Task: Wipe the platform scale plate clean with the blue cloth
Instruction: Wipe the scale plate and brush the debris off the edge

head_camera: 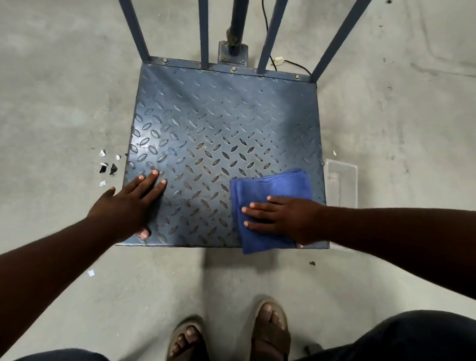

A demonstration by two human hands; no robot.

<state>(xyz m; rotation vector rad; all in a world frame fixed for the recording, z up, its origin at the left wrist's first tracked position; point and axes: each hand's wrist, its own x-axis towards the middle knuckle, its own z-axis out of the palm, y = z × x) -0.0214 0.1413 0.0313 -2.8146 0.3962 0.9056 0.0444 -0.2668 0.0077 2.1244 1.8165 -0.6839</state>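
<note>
With the left hand (129, 204) spread flat on the scale plate (221, 132)'s near left corner and the right hand (280, 215) pressing the folded blue cloth (269, 190) flat at its near right corner, firm overlapping strokes toward the far edge should clean best.

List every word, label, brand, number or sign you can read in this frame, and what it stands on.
No readable text anywhere in the frame.
Platform scale plate: only a raised tread pattern, no label or number.
Blue cloth: plain, no tag showing.
Clear plastic tray on the floor: no print visible.
Paper scraps on the floor: too small to tell.
</note>
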